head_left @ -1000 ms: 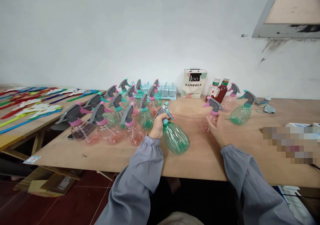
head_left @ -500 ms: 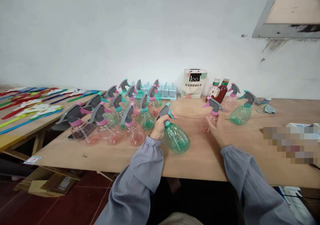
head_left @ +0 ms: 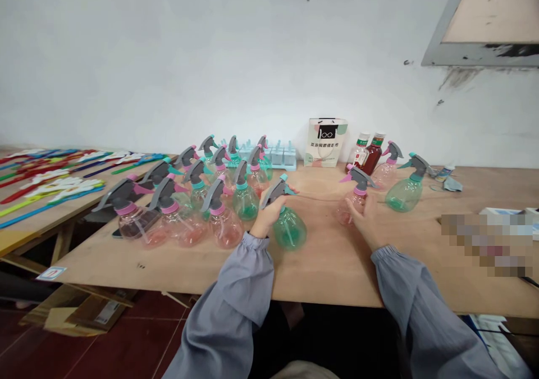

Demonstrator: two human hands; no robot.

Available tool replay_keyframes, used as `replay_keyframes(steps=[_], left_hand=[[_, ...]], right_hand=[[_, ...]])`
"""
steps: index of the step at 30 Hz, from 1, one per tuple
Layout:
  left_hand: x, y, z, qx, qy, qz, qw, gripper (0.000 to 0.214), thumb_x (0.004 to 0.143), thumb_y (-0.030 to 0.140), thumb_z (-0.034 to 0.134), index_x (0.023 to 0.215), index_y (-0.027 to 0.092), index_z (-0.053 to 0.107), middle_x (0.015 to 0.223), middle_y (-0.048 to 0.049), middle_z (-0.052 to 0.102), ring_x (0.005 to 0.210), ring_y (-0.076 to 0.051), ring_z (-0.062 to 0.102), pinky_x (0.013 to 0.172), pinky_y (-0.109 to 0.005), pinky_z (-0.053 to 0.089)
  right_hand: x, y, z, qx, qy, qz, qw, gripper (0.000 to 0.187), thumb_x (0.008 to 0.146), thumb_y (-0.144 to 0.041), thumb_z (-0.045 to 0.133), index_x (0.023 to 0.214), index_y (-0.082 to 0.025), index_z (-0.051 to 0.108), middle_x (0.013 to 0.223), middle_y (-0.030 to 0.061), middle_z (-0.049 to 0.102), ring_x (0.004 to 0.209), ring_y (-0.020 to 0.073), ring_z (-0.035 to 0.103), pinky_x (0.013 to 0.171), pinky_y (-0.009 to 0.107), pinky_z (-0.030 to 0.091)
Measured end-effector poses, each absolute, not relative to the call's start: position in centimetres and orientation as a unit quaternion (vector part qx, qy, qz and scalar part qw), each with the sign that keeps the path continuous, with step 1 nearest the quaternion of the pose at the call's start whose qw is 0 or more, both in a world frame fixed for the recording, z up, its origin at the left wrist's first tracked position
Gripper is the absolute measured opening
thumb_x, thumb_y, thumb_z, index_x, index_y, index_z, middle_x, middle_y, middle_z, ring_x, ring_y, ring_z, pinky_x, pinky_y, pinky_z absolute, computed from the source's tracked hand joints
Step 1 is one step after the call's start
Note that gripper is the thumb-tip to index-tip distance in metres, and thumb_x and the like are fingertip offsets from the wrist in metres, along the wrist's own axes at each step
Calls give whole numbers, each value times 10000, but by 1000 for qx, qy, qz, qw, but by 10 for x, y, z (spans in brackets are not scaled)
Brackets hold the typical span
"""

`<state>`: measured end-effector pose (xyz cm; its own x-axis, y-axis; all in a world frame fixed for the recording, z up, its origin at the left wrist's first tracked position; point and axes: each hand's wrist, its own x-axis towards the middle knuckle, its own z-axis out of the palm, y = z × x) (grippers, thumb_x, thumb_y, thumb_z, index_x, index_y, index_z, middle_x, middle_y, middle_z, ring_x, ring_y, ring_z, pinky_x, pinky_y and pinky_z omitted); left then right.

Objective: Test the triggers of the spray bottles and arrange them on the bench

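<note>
My left hand (head_left: 265, 217) is closed round the neck of a green spray bottle (head_left: 288, 228) with a grey trigger head, which stands upright on the plywood table (head_left: 328, 266). It is just right of a cluster of several pink and green spray bottles (head_left: 197, 199). My right hand (head_left: 365, 217) reaches to a pink spray bottle (head_left: 352, 198) and touches its side; its fingers are partly hidden behind the bottle. Both arms wear grey sleeves.
A green spray bottle (head_left: 405, 188) and another pink one (head_left: 388, 165) stand at the back right beside two red drink bottles (head_left: 368, 151) and a small paper bag (head_left: 325, 142). Coloured plastic strips (head_left: 54, 177) cover the left table. Cardboard (head_left: 84, 311) lies on the floor.
My left hand has set the green spray bottle down from a tilt to upright and shifted it slightly back toward the cluster. My right hand has stayed at the pink bottle.
</note>
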<state>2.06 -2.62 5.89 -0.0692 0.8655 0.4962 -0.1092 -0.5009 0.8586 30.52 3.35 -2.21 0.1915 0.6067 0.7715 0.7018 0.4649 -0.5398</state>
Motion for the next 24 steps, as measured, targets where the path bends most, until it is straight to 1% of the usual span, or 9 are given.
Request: replay_keyframes(steps=[3,6,8,10,12,14,16,19,24], left_hand=[[24,-22,56,581,382,653,301,221,659,160,606,837,209,728,893,-36,725,950,-229,650,897,-333,485],[29,-13,53,578,416,647,272,219,681,161,668,890,203,720,813,-12,691,811,-183,634,797,-281,467],[32,-10,52,580,437,637,258,245,693,204,718,938,209,699,795,-1,671,763,-167,625,794,-277,456],[33,-12,54,579,461,627,244,372,701,271,761,1056,232,656,897,-15,685,858,-189,643,872,-303,452],[33,-22,54,576,486,617,227,582,686,335,800,1216,263,570,1109,-54,674,1070,-239,622,987,-353,417],[29,-38,50,577,515,602,201,778,661,387,827,1340,278,463,1316,-98,592,1267,-292,524,1087,-418,340],[23,-56,42,587,558,561,172,907,637,426,838,1406,270,383,1436,-137,501,1365,-349,426,1134,-491,262],[14,-73,27,622,623,452,146,919,634,408,829,1418,251,376,1455,-159,488,1366,-409,403,1113,-554,257],[21,-41,22,642,659,375,116,816,698,424,796,1396,212,431,1412,-196,525,1298,-427,470,1049,-534,340]], right_hand=[[306,34,-23,-508,-640,-37,575,512,848,-587,570,1153,-179,526,1083,129,607,1050,298,583,964,520,453],[306,35,-25,-512,-637,-41,575,525,846,-594,572,1154,-170,535,1088,136,609,1068,303,582,971,514,449],[305,35,-25,-509,-638,-34,577,542,846,-607,569,1163,-168,536,1107,141,612,1079,302,584,974,506,451],[305,35,-25,-507,-639,-19,578,558,843,-628,564,1162,-171,536,1108,139,620,1063,298,590,962,504,459],[305,35,-25,-508,-638,-11,578,576,834,-656,559,1145,-171,542,1091,137,627,1044,301,590,947,510,465],[305,34,-24,-508,-638,-12,579,601,826,-678,554,1138,-163,548,1092,147,628,1048,309,584,949,519,462],[304,33,-23,-504,-639,-15,581,623,828,-686,546,1151,-153,549,1112,158,622,1068,316,576,963,524,456],[302,31,-22,-500,-642,-11,581,620,832,-690,540,1156,-163,550,1101,146,610,1063,311,572,961,520,459],[297,26,-19,-490,-651,10,579,571,832,-682,553,1113,-185,557,1026,110,594,999,287,562,929,506,469]])
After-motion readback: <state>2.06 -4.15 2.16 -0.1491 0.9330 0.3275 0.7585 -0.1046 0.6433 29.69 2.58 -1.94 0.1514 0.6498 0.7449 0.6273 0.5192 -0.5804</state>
